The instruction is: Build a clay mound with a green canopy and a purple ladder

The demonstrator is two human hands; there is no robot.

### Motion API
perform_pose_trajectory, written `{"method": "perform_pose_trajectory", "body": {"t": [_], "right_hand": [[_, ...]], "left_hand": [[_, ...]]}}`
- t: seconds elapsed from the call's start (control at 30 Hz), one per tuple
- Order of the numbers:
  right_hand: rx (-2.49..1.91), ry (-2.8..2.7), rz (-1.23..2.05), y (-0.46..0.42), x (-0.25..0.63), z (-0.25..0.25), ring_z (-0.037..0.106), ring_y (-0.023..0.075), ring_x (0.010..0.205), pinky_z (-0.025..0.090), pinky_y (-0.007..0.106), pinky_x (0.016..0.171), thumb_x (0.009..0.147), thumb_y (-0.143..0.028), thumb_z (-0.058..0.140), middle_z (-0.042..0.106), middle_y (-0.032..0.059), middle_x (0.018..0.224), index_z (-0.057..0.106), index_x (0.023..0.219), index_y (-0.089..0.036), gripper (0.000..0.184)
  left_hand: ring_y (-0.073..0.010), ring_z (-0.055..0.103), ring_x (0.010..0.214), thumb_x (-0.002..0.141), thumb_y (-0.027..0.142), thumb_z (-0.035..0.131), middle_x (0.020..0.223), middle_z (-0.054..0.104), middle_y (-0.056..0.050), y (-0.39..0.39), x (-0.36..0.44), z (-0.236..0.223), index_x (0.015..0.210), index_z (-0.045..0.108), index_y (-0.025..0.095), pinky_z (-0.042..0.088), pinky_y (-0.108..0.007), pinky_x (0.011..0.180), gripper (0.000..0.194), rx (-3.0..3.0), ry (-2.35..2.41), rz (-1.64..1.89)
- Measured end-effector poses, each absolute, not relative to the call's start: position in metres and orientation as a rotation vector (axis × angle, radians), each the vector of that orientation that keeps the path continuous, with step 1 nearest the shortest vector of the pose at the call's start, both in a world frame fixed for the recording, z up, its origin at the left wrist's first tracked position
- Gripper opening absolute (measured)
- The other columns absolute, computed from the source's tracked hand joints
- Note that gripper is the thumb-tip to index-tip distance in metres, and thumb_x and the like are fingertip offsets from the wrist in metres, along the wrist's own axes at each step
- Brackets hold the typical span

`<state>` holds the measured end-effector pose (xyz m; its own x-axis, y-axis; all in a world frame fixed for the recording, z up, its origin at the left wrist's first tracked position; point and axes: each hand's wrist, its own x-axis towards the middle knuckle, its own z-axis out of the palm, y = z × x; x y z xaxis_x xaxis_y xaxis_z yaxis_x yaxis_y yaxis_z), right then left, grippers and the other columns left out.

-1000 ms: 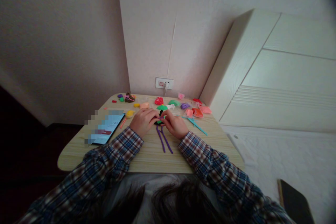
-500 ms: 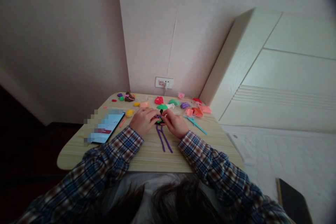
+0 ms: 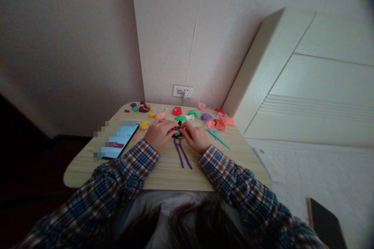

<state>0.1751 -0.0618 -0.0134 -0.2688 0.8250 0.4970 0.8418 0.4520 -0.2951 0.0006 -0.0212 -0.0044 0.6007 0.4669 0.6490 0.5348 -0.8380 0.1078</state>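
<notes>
On the table, a small modelling-clay figure (image 3: 177, 136) with black and green parts lies between my hands, partly hidden by my fingers. My left hand (image 3: 160, 132) is closed at its left side, fingertips pinched on a thin purple clay strip across it. From the right, my right hand (image 3: 195, 136) pinches near the same spot, thumb and forefinger together. A green clay cap-like piece (image 3: 180, 118) shows just beyond the fingertips. Two long purple clay strips (image 3: 184, 156) trail from the figure toward me.
Bagged clay lumps, among them a red one (image 3: 177, 111) and a purple one (image 3: 206, 116), line the table's far side. A phone (image 3: 124, 138) lies left. Blue plastic tools (image 3: 219, 139) lie right, a yellow clay lump (image 3: 144, 125) beside my left hand. A wall socket (image 3: 183, 91) is behind.
Both hands stay at the figure with almost the same grip. Only very slight finger movement shows; the things on the table lie as before.
</notes>
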Motion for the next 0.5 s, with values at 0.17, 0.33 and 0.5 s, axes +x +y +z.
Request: {"method": "perform_pose_trajectory", "body": {"t": [0.17,0.33,0.5], "right_hand": [[-1.374,-2.100,-0.052,-0.0621,0.1749,-0.0142,0.057,0.0130,0.054,0.034,0.022,0.052,0.093,-0.031,0.039,0.063,-0.0010,0.063,0.051,0.092,-0.020,0.016],[-1.358,-2.100,-0.045,-0.0621,0.1753,-0.0156,0.058,0.0126,0.054,0.034,0.022,0.052,0.093,-0.032,0.039,0.064,-0.0015,0.065,0.050,0.092,-0.020,0.016],[-1.351,-2.086,-0.045,-0.0617,0.1753,-0.0162,0.055,0.0118,0.050,0.032,0.021,0.050,0.092,-0.033,0.039,0.060,-0.0027,0.058,0.051,0.092,-0.019,0.018]], "left_hand": [[-0.0200,0.063,0.085,0.085,0.020,0.056,0.091,0.070,-0.004,-0.0199,0.0002,-0.0046,0.087,0.065,0.016,0.043,-0.033,0.079,0.011,-2.715,-0.867,-1.032],[-0.0188,0.063,0.082,0.085,0.019,0.055,0.087,0.071,-0.002,-0.0196,-0.0007,-0.0052,0.083,0.065,0.017,0.042,-0.033,0.079,0.011,-2.726,-0.881,-1.043],[-0.0189,0.062,0.081,0.083,0.020,0.058,0.086,0.070,-0.002,-0.0202,-0.0002,-0.0044,0.083,0.064,0.016,0.042,-0.033,0.079,0.007,-2.726,-0.906,-1.045]]}}
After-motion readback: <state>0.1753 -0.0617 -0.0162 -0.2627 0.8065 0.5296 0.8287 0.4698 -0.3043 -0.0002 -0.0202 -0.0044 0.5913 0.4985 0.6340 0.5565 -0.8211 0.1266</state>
